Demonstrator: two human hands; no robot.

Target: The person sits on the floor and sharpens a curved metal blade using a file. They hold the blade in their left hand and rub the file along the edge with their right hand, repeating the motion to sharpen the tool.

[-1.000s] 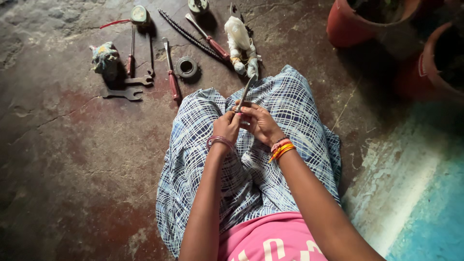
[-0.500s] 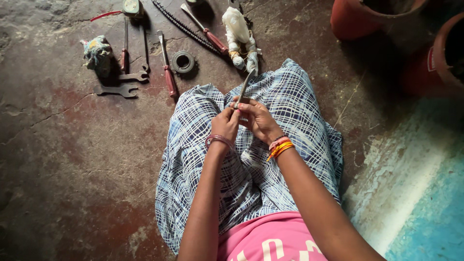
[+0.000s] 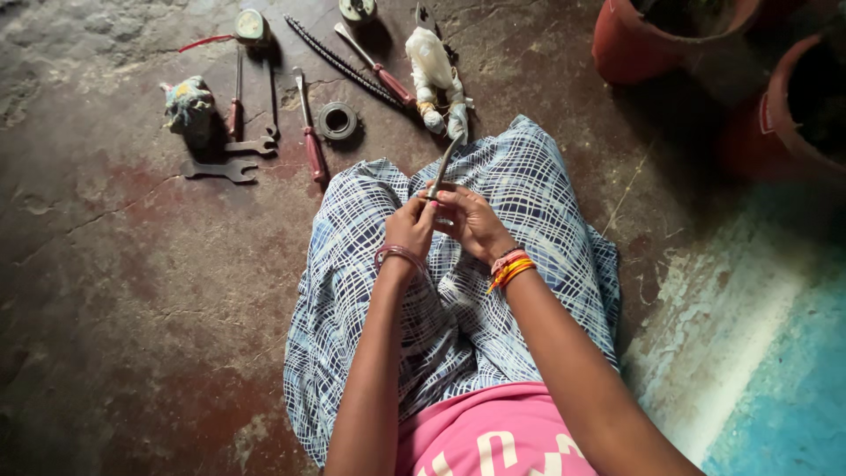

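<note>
**Slim tool held over the lap, floor tools untouched**

Little is changed since the earlier frames: both hands are kept together above the knees, and only the view is shifted slightly, so the row of tools sits a touch lower in the picture. A slim metal tool (image 3: 443, 167) is gripped at its lower end between the left hand (image 3: 411, 227) and the right hand (image 3: 470, 222), its tip pointed up and away toward the floor tools. Fingers of both hands are closed on it; what exactly is being done at the handle cannot be told, as the fingers hide it.

On the stained concrete floor (image 3: 132, 308) a flat spanner (image 3: 217, 167), a red-handled screwdriver (image 3: 310, 132), a small black ring (image 3: 337, 120) and a cloth-wrapped bundle (image 3: 434, 75) are laid out, well apart from the hands. Red pots (image 3: 652, 44) are stood at the upper right.

The work is judged to be at an early or middle stage: one tool is in hand, the others are not yet taken up, and no finished piece is shown
</note>
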